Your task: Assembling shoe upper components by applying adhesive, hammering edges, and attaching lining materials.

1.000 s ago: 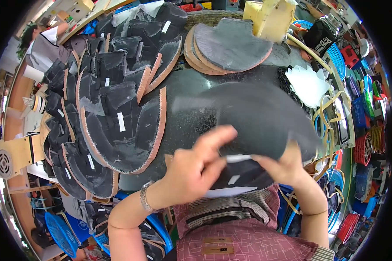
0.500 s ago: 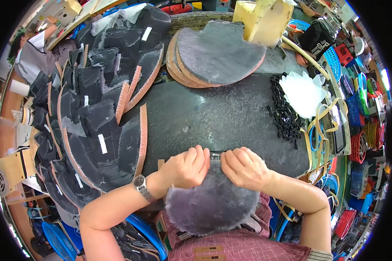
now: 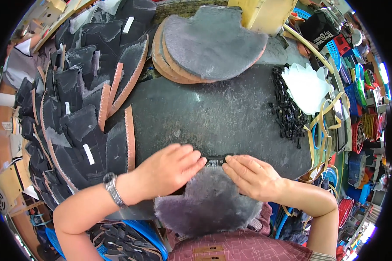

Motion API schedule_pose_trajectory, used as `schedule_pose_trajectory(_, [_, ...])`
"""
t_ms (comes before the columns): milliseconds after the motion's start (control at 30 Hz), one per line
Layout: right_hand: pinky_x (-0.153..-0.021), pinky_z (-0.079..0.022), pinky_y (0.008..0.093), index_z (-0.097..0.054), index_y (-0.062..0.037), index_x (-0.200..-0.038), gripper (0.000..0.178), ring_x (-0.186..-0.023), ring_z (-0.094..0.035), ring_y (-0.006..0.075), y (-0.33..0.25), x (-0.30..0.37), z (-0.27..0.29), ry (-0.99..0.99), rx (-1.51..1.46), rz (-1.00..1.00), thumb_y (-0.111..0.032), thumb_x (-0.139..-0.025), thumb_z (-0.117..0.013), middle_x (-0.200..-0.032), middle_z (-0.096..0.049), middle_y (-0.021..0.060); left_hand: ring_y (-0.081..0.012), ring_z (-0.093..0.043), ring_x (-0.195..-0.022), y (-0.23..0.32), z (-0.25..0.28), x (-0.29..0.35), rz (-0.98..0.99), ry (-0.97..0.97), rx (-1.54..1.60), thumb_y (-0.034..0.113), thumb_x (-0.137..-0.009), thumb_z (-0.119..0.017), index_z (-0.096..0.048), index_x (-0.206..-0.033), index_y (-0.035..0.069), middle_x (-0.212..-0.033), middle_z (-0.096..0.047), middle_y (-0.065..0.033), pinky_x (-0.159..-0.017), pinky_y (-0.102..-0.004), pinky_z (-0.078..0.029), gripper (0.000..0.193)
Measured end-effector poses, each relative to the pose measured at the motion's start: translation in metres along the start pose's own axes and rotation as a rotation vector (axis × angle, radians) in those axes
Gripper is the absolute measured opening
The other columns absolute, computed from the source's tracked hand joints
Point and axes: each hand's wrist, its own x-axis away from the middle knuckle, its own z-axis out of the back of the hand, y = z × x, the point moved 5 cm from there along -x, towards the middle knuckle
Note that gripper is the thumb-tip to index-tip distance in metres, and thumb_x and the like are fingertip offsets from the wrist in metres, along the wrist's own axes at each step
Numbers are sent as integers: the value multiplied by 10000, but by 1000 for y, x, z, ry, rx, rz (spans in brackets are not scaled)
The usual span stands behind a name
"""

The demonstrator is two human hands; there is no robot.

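A grey fur piece lies fur side up at the bench's near edge and hangs over my lap. Across its narrow top tab runs a small black label with pale lettering. My left hand, a watch on its wrist, has its fingers bunched at the label's left end. My right hand pinches the tab's right corner beside the label's other end. Both thumbs are mostly hidden. Farther back lies a stack of similar grey pieces with tan edges.
Many black pieces with tan toothed edges overlap on the left. At the right are a heap of small black labels, white scalloped sheets and tan straps. A yellowish container stands at the back, and a blue basket sits below left.
My left hand has shifted left and turned flatter, showing more of the label and fur. The right hand has moved slightly right and down. The whole view has swung a little.
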Motion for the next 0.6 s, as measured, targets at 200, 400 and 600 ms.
schedule_pose_trajectory(200, [-927, -451, 420, -530, 50, -1172, 546, -1070, -533, 309, -1, 11, 6, -46, -137, -63, -153, -666, -564, -1186, -540, 203, -277, -525, -1015, 20, -5, -12, 22, -168, 348, 167, -672, -702, -590, -1006, -64, -1101, -542, -145, -867, -353, -461, 422])
schedule_pose_trajectory(400, [-481, -302, 195, -559, -303, -1215, 497, -478, -351, 46, -77, 58, 26, 217, 186, 5, -200, -731, -601, -1171, -583, 106, -270, -517, -1031, 30, -5, -11, 6, -130, 197, 251, -712, -682, -564, -1120, -35, -1239, -514, -149, -904, -364, -448, 513])
schedule_pose_trajectory(600, [-695, -512, 366, -649, -78, -1071, 476, -825, -617, 293, -77, 61, 14, 229, -386, -321, 0, -603, -610, -1237, -519, 213, -248, -523, -969, 31, -6, -20, 88, -199, 166, 315, -779, -626, -579, -1129, -12, -1229, -547, -129, -874, -351, -452, 481])
